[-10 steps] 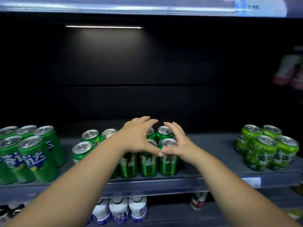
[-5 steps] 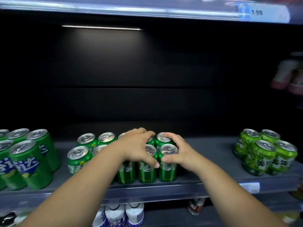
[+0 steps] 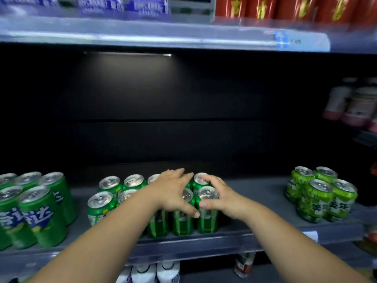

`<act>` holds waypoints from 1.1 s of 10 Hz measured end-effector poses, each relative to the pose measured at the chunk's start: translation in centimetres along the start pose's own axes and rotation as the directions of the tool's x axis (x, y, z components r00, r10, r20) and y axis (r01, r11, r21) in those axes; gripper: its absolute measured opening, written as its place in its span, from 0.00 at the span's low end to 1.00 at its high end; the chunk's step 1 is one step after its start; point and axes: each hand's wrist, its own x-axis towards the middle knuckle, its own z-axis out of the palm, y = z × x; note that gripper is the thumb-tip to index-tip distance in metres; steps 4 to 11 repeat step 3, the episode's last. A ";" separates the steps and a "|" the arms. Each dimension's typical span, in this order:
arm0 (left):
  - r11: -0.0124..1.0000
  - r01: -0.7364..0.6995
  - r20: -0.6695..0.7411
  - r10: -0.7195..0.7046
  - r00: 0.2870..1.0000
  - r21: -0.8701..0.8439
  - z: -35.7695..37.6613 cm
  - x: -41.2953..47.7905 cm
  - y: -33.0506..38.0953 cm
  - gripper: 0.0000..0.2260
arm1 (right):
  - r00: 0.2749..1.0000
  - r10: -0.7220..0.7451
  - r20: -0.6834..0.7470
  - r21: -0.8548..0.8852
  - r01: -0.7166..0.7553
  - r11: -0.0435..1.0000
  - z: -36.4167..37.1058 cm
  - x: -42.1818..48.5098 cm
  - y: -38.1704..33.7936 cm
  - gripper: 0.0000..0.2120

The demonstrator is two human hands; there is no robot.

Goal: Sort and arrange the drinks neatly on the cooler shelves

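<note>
The left hand [image 3: 173, 193] is lying spread flat and the right hand [image 3: 222, 198] is curling round the end pair, squaring the middle green soda cans [image 3: 207, 221]. Next, they are likely needing a gentle, even push leftward.

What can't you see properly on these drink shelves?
Head view:
1. The middle green cans: the left hand covers several tops, so I cannot count them.
2. The price tag: too blurred to read.
3. The bottles at far right: blurred, labels unreadable.
4. The white bottles below: cut off by the bottom edge.
5. The red cans up top: cut off by the top edge.
</note>
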 end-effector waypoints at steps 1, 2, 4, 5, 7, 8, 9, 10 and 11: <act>1.000 -0.010 0.011 0.010 1.000 0.029 -0.7 -0.4 0.2 0.55 | 0.996 0.055 0.063 -0.090 -0.049 0.995 -0.7 -0.1 -0.6 0.46; 0.999 -0.020 -0.014 0.020 1.000 0.030 -1.5 -1.2 0.5 0.52 | 0.992 0.099 0.076 -0.168 -0.085 0.982 -1.3 -0.4 -0.8 0.51; 1.000 0.006 -0.112 -0.005 0.994 0.006 -2.4 -2.7 0.9 0.45 | 0.996 0.053 0.070 -0.273 -0.032 0.961 -2.8 -2.2 -2.9 0.42; 1.000 0.006 -0.112 -0.005 0.994 0.006 -2.4 -2.7 0.9 0.45 | 0.996 0.053 0.070 -0.273 -0.032 0.961 -2.8 -2.2 -2.9 0.42; 1.000 0.006 -0.112 -0.005 0.994 0.006 -2.4 -2.7 0.9 0.45 | 0.996 0.053 0.070 -0.273 -0.032 0.961 -2.8 -2.2 -2.9 0.42; 1.000 0.006 -0.112 -0.005 0.994 0.006 -2.4 -2.7 0.9 0.45 | 0.996 0.053 0.070 -0.273 -0.032 0.961 -2.8 -2.2 -2.9 0.42; 1.000 0.006 -0.112 -0.005 0.994 0.006 -2.4 -2.7 0.9 0.45 | 0.996 0.053 0.070 -0.273 -0.032 0.961 -2.8 -2.2 -2.9 0.42; 1.000 0.006 -0.112 -0.005 0.994 0.006 -2.4 -2.7 0.9 0.45 | 0.996 0.053 0.070 -0.273 -0.032 0.961 -2.8 -2.2 -2.9 0.42; 1.000 0.006 -0.112 -0.005 0.994 0.006 -2.4 -2.7 0.9 0.45 | 0.996 0.053 0.070 -0.273 -0.032 0.961 -2.8 -2.2 -2.9 0.42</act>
